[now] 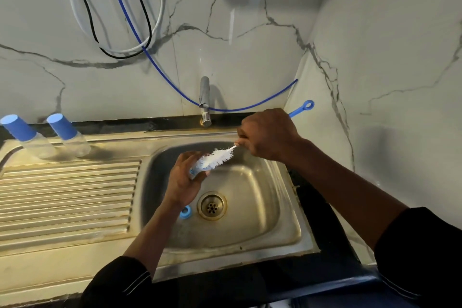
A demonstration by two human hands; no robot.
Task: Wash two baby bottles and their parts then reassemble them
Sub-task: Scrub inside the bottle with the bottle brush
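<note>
Right fingers (246,135) grip brush (217,157), left fingers (186,157) hold bottle (197,171), over steel sink (252,232) by marble wall (250,57).

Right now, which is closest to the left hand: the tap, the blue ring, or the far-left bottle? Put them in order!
1. Blue ring, in the sink, just below the left hand.
2. Tap, behind the sink.
3. Far-left bottle, on the drainboard.
</note>
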